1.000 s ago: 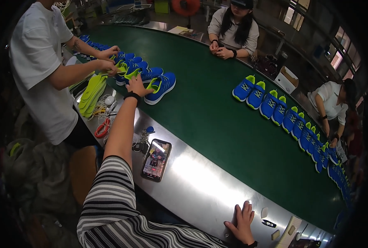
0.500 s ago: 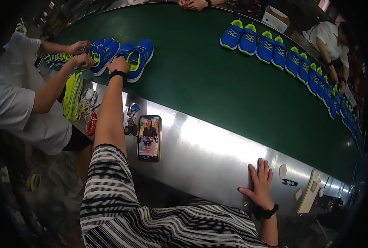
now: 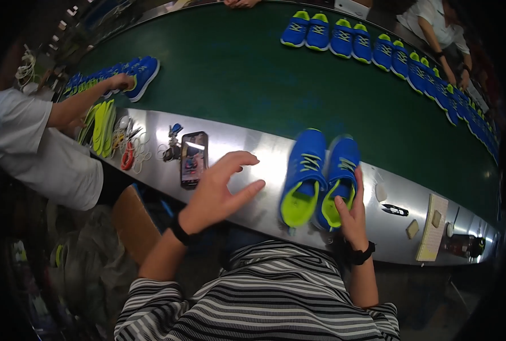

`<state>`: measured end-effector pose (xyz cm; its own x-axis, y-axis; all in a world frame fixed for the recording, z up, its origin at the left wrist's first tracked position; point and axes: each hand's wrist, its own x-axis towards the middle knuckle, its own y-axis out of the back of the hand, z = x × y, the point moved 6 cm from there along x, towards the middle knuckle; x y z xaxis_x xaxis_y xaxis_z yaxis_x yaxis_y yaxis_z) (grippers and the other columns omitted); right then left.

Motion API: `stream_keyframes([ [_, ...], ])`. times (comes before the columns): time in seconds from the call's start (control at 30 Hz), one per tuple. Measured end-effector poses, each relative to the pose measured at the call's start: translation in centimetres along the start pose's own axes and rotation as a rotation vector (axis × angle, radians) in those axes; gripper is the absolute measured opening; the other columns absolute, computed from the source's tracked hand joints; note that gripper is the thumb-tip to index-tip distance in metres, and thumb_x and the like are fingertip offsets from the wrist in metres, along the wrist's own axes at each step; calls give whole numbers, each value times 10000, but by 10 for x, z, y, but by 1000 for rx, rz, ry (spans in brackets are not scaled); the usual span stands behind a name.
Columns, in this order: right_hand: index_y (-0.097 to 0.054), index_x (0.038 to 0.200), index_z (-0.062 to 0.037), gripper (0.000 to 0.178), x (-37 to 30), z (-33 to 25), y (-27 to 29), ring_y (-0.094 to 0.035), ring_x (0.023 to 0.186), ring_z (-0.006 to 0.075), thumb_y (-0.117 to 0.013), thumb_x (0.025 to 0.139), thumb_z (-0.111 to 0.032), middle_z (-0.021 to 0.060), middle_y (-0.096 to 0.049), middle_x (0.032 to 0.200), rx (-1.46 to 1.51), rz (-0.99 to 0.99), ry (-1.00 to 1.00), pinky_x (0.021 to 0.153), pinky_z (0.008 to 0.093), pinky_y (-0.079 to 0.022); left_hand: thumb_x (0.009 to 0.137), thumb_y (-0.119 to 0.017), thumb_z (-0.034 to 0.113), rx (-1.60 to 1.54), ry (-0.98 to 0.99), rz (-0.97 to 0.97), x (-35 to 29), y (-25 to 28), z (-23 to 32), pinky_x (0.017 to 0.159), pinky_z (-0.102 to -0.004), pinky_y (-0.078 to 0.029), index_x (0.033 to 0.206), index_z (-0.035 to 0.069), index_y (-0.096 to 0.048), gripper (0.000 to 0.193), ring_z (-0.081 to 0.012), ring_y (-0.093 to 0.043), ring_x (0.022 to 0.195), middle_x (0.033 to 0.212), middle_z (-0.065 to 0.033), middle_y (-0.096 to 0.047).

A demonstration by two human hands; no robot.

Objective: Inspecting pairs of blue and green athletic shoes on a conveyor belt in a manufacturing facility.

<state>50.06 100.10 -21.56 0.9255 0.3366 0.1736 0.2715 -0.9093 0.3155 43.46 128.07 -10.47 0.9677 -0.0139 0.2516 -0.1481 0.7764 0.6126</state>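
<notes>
A pair of blue sneakers with lime-green linings lies in front of me, toes pointing away, over the metal edge strip. My right hand (image 3: 353,221) grips the right sneaker (image 3: 344,156) at its heel, thumb by the opening and fingers along the outer side. Close beside it is the left sneaker (image 3: 306,156), which neither hand touches. To the left of the pair, my left hand (image 3: 219,190) hovers above the metal strip (image 3: 236,145) with its fingers apart and nothing in them. A phone (image 3: 194,162) lies just beyond that hand.
Along the far right of the green belt (image 3: 219,74) runs a row of blue sneakers (image 3: 341,40). More sneakers (image 3: 145,77) stand at left, where a co-worker's hand (image 3: 119,82) reaches in. Keys (image 3: 173,145), lime strips (image 3: 102,128), a black tool (image 3: 395,210) and a pale pad (image 3: 433,227) lie along the strip.
The pair of sneakers has come from the far left of the belt to in front of me. My left hand has let go and drawn back; my right hand has taken hold of the right sneaker.
</notes>
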Motion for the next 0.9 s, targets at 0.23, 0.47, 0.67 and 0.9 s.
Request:
stream_keyframes([
  [0.23,-331,1428,-33,714,-15,7,9,-219,1429,272,-501,735,-20,135,-208,1554,149,10,-90,1165,377,-169,791,-618,115,547,219,350,-84,39,-107,929,-441,-372,1060,41,-569,283,-331,-509,1032,1047,-128,-597],
  [0.47,-314,1454,-64,783,-9,0,-4,-218,1429,260,-456,684,-33,122,-239,1543,198,44,-119,1171,375,-152,796,-594,138,576,251,360,-50,75,-160,934,-464,-347,1148,45,-551,367,-340,-483,1037,1078,-135,-583],
  [0.67,-363,1435,-52,759,-18,-7,1,-261,1416,264,-462,683,-16,130,-289,1525,61,12,-73,1158,385,-185,857,-610,159,227,253,294,-30,42,-86,812,-350,-466,1214,10,-536,393,-231,-577,972,1113,-143,-599],
  [0.9,-406,1394,-35,736,-42,-36,-2,-467,1231,224,-663,704,-31,135,-412,1402,-200,-43,-86,911,336,-447,890,-660,349,-178,350,-128,-66,-98,-30,741,-305,-491,1392,-25,-366,691,-209,-561,880,1119,-176,-534],
])
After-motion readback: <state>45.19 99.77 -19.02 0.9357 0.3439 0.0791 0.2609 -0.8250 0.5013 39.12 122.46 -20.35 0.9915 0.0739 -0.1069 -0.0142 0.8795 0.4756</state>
